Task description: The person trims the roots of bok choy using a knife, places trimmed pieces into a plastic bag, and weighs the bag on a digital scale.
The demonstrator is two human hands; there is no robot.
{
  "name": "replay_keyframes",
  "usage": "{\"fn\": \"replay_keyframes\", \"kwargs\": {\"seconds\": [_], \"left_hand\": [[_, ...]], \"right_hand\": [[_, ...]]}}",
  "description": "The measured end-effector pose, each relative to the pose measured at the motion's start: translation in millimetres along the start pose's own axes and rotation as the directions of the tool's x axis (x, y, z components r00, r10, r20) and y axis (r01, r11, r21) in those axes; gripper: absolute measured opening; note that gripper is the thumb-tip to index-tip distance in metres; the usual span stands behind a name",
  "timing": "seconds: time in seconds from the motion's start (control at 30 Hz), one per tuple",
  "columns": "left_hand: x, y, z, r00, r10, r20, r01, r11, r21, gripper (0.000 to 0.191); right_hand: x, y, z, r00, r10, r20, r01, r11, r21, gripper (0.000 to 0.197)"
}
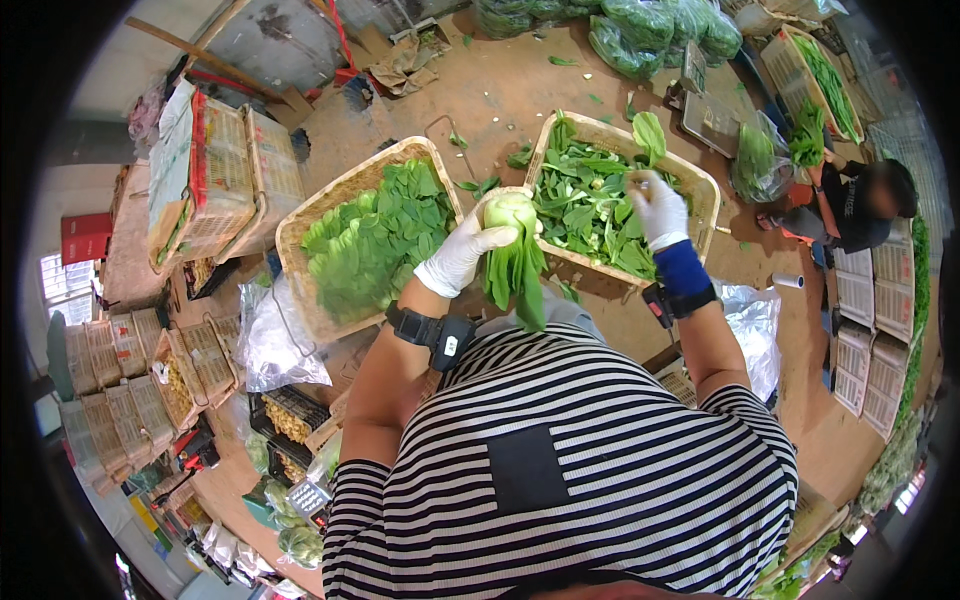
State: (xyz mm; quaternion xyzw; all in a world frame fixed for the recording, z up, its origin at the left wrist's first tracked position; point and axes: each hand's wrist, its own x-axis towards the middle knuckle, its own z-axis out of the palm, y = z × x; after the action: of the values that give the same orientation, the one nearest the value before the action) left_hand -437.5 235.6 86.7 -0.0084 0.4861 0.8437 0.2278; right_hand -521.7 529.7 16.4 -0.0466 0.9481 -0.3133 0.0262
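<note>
My left hand [469, 251], in a white glove, grips a head of bok choy [512, 214] between the two crates. Its pale base faces up and its green leaves hang toward me. My right hand [660, 210], also gloved, is above the right plastic crate [705, 202], fingers curled. A single green leaf [649, 135] shows just beyond those fingertips; whether they pinch it is unclear. Loose leaves [585, 195] and pale pieces fill that crate. The left plastic crate [360, 161] holds bok choy heads [375, 240] laid close together.
A person [840, 195] at the right holds greens beside a bagged bundle [761, 157]. A platform scale [709, 120] stands beyond the right crate. Stacked crates [225, 180] rise at the left. Filled plastic bags [660, 30] lie at the back; leaf scraps dot the floor.
</note>
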Motion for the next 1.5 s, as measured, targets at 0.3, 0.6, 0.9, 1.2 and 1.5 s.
{"fn": "replay_keyframes", "kwargs": {"seconds": [0.3,0.6,0.9,1.2,1.5], "left_hand": [[12,-19,4,0.969,0.074,-0.235,0.002,0.951,0.310,0.034],[6,-10,25,0.968,0.187,-0.165,-0.048,0.788,0.614,0.047],[-3,7,10,0.959,0.273,-0.073,-0.254,0.948,0.193,0.083],[-74,13,-51,0.769,0.520,-0.373,-0.626,0.732,-0.270,0.073],[-219,-18,-55,0.434,0.555,-0.709,-0.866,0.474,-0.159,0.053]], "right_hand": [[-46,-115,4,0.848,-0.530,0.014,0.530,0.847,-0.038,0.022],[-52,-90,13,0.951,-0.309,0.011,0.309,0.950,-0.054,0.022],[-59,181,40,0.964,0.206,0.169,-0.121,0.903,-0.412,0.017],[3,25,70,0.820,0.162,0.550,-0.548,0.504,0.668,0.014],[42,-126,173,0.801,-0.415,0.431,0.079,0.787,0.611,0.018]]}}
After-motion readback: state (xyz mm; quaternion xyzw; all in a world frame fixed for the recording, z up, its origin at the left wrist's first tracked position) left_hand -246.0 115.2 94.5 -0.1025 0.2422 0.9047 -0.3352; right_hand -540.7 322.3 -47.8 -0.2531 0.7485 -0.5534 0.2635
